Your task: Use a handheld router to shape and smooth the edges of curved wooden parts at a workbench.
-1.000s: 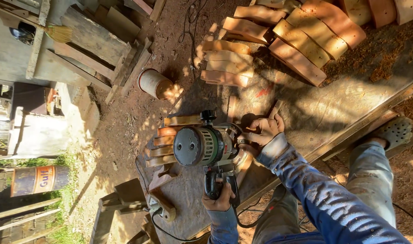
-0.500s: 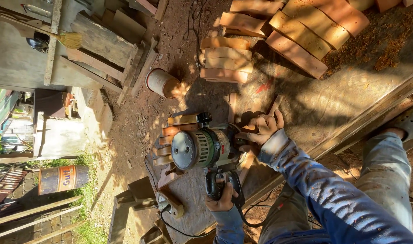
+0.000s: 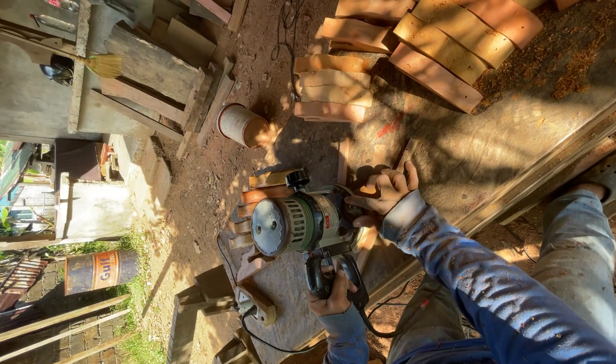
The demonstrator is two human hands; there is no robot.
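Green and grey metal fills the middle of your view: the router [image 3: 301, 222], standing on the dusty workbench [image 3: 496, 141] with its round motor cap turned toward you. Your left hand [image 3: 331, 293] is wrapped tight around the black handle at the near side of the machine, fingers curled fully round it, with the black cord [image 3: 375, 330] trailing off below the wrist. Your right hand [image 3: 382, 192] lies spread on the far side of the machine's base, fingers fanned and pressing down against the base and the wood under it; whether it grips anything you cannot tell. The blue sleeve [image 3: 483, 283] runs back from that hand toward your knees.

Just beside the router, at the bench edge, sits a row of short reddish wood strips [image 3: 254, 202]. Farther along the bench lie four pale shaped wood pieces [image 3: 331, 87] stacked side by side, and beyond them several thick reddish blocks [image 3: 449, 47] leaning on one another. Off the bench, on the dirt ground, a short clay-coloured cylinder [image 3: 240, 125] lies on its side, a broom [image 3: 102, 64] rests against grey planks, and a rusty drum [image 3: 99, 269] lies by the grass.
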